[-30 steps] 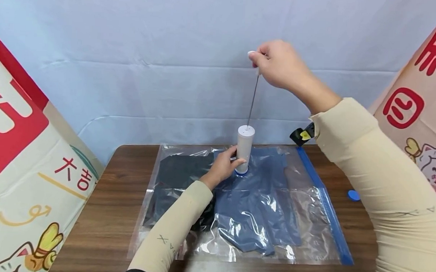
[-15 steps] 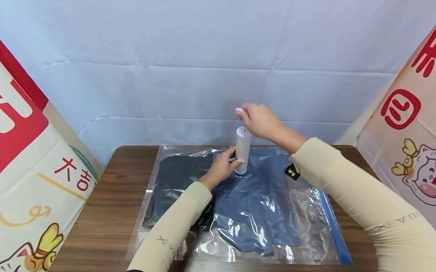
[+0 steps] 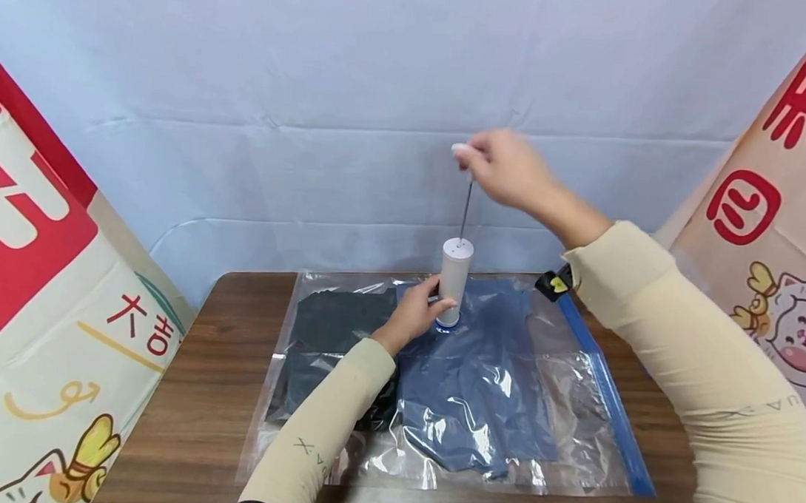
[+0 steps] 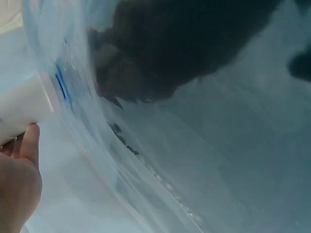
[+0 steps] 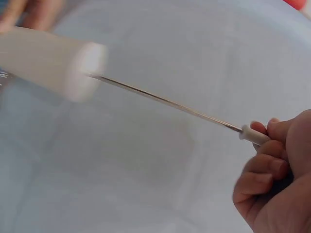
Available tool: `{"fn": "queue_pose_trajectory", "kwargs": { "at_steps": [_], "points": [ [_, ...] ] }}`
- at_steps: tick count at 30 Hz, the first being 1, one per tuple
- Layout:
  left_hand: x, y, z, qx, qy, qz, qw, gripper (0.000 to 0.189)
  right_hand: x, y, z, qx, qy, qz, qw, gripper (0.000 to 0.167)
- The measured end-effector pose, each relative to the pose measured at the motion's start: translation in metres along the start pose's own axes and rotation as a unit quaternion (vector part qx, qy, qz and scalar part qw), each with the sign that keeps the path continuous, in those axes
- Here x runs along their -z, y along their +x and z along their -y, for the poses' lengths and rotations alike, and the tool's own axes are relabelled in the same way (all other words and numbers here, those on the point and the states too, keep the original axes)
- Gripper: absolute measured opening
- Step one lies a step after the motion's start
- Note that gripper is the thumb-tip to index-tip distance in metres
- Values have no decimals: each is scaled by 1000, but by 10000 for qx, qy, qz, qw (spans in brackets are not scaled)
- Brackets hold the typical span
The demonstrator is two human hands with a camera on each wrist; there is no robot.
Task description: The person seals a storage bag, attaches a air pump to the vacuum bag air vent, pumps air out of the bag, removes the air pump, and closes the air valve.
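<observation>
One smooth white cylinder pump [image 3: 454, 283] stands nearly upright on the far part of one clear, wrinkled, shiny plastic bag [image 3: 590, 436]. The left hand [image 3: 416, 311] grips its lower body; the right hand [image 3: 512, 170] grips the white handle [image 5: 252, 136] of one thin metal rod [image 5: 167, 102] that comes from its top. Inside the bag lie dark cloth [image 3: 340, 320], left, and blue cloth [image 3: 464, 402], right, upon a wood-grained table [image 3: 185, 377].

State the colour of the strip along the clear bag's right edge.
The strip is blue; it shows best in the head view.
</observation>
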State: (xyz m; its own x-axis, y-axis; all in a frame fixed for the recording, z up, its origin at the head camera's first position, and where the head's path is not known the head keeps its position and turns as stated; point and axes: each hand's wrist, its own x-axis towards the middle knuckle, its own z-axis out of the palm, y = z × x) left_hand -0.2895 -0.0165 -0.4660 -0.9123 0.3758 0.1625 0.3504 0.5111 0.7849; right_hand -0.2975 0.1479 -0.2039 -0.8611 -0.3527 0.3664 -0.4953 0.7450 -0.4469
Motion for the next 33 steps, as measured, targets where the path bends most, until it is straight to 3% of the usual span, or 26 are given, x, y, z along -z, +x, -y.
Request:
{"fn": "queue_pose_trajectory", "kwargs": {
  "at_steps": [5, 9, 12, 19, 23, 27, 33],
  "points": [
    [1, -2, 0, -71, -92, -26, 9999, 54, 27, 3, 21, 180, -459, -572, 9971, 42],
    [3, -2, 0, -87, -121, 14, 9999, 54, 23, 2, 20, 263, -465, -513, 9973, 39],
    [4, -2, 1, -79, -134, 50, 9999, 54, 2, 1, 9, 287, -356, -259, 9986, 36],
    [8, -1, 5, -7, -139, -53, 9999, 55, -72, -17, -27, 180, -355, 558, 9976, 30],
    [8, -1, 7, -58, -83, -98, 9999, 54, -93, -26, -42, 360, -265, 809, 9957, 28],
    [7, -1, 7, -25, -50, -72, 10000, 55, -84, -20, -41, 521, -188, 700, 9960, 27],
    [6, -1, 3, -33, -20, -59, 10000, 54, -31, 0, -16, 653, -160, 161, 9976, 29]
  ]
}}
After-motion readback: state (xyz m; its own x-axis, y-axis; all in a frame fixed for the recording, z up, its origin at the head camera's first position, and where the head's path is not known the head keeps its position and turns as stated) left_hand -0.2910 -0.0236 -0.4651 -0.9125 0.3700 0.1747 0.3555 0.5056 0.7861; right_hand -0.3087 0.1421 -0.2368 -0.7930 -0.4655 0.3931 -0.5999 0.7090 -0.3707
